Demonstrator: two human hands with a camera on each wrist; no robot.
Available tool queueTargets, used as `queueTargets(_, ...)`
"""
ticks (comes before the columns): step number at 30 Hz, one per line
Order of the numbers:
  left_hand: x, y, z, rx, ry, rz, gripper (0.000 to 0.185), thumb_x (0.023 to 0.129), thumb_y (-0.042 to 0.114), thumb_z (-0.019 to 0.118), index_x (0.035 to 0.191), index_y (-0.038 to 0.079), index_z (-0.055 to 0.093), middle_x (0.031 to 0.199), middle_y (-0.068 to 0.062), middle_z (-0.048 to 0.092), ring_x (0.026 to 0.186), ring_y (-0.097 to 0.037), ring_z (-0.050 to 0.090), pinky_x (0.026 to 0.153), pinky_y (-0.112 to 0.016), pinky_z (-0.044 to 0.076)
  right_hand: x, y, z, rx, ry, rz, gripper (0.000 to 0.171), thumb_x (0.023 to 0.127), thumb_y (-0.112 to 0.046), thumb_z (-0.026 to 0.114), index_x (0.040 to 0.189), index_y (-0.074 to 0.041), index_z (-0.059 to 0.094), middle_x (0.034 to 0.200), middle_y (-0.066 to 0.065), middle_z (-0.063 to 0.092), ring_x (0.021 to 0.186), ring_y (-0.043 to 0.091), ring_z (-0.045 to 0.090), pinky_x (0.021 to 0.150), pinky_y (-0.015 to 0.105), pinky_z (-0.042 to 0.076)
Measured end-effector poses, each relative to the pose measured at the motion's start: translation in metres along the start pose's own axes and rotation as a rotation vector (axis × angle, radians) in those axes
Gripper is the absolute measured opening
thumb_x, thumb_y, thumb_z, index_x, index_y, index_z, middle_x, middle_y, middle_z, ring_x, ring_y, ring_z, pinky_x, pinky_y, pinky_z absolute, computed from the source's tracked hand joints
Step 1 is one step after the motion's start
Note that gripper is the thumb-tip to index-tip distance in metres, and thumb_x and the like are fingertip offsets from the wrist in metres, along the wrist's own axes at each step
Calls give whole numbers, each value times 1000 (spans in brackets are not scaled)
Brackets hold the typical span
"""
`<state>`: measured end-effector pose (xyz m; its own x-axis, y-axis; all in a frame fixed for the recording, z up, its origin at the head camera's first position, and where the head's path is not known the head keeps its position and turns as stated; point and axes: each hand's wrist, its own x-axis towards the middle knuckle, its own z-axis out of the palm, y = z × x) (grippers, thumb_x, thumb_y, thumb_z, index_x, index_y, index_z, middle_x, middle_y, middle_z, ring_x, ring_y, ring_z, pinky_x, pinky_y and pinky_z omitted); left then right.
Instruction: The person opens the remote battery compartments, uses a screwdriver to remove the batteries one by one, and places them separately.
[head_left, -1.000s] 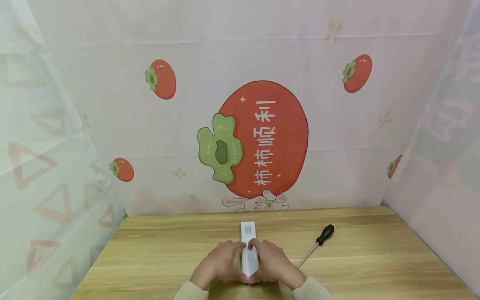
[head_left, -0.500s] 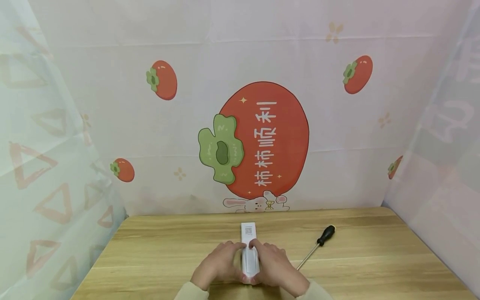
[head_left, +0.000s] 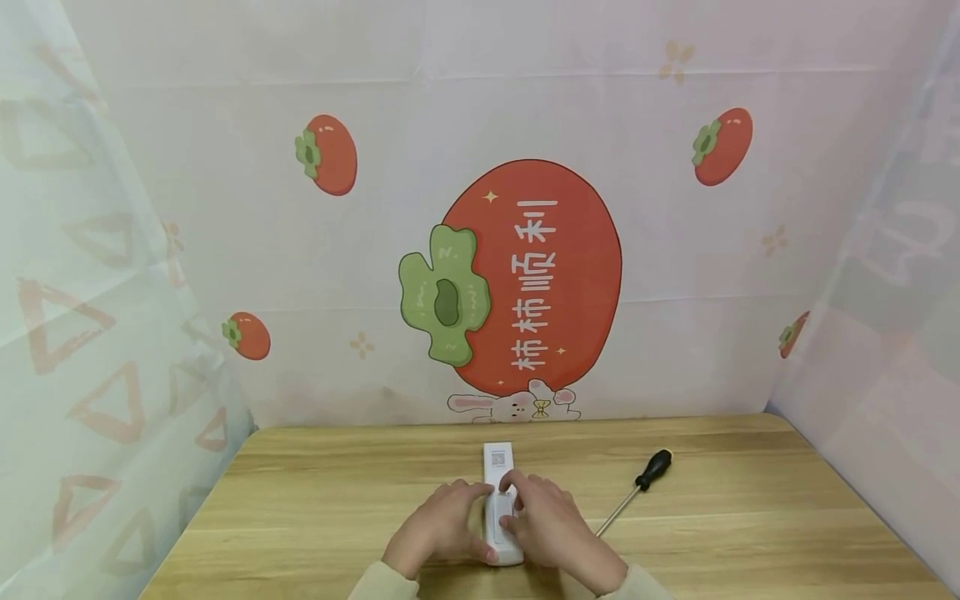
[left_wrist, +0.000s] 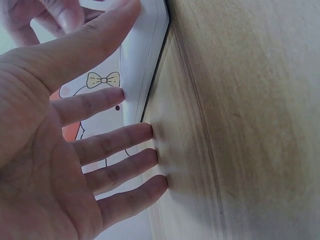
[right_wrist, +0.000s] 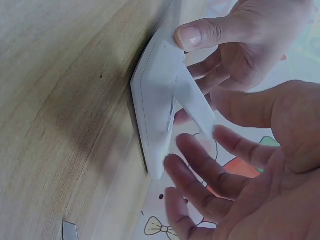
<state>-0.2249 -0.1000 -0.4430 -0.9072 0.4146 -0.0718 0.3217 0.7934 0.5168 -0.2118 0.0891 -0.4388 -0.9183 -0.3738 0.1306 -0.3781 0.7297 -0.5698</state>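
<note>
— On the wooden table (head_left: 315, 492), near its front edge: a white remote control (head_left: 498, 467), lying lengthwise, flanked by both hands.

— Left hand (head_left: 438, 529)?

— Pressed against the remote's left side, fingers (left_wrist: 117, 142) almost straight, tips down on the wood, thumb laid along the white edge. Nothing wrapped around.

— Right hand (head_left: 551, 529)?

— Over the remote's near half, fingers (right_wrist: 200, 165) spread and loosely bent, fingertips at a thin white cover panel (right_wrist: 192, 102) tilted up off the body. Firm pinch or mere touch: cannot tell.

— Elsewhere on the table?

— Black-handled screwdriver (head_left: 633, 492), to the right, apart from the hands. Behind, a backdrop with a large red persimmon (head_left: 525, 275) and smaller ones.
</note>
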Motion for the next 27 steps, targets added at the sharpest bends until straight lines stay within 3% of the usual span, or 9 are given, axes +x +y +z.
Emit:
queueTargets(6, -2, 0, 1, 4, 17, 9, 83, 64, 37, 96, 134, 7, 63, 109, -5, 63, 100, -25, 56, 89, -44, 51, 2, 1, 0, 41, 87, -46, 17, 89, -7, 75, 99, -14, 64, 76, -10, 52, 70, 8, 46, 60, 28, 38)
queueTargets(11, -1, 0, 1, 6, 14, 10, 83, 64, 37, 96, 134, 7, 63, 109, -5, 63, 100, -25, 56, 89, -43, 51, 3, 1, 0, 87, 109, -50, 19, 89, 1, 71, 93, -15, 62, 72, -9, 52, 67, 7, 47, 57, 26, 39)
queueTargets(20, -1, 0, 0, 4, -6, -6, 82, 66, 37, 96, 135, 7, 63, 111, -5, 63, 100, -23, 56, 90, -46, 51, 3, 2, -1, 132, 111, -62, 20, 90, 3, 68, 92, -16, 61, 73, -8, 56, 69, 7, 50, 60, 27, 41)
queueTargets(27, -1, 0, 1, 1, -2, -4, 82, 67, 36, 95, 136, 9, 62, 112, -6, 63, 100, -23, 55, 91, -47, 50, 3, 9, -8, 142, 164, -76, 21, 91, 5, 68, 92, -15, 61, 72, -6, 59, 68, 7, 52, 61, 27, 43)
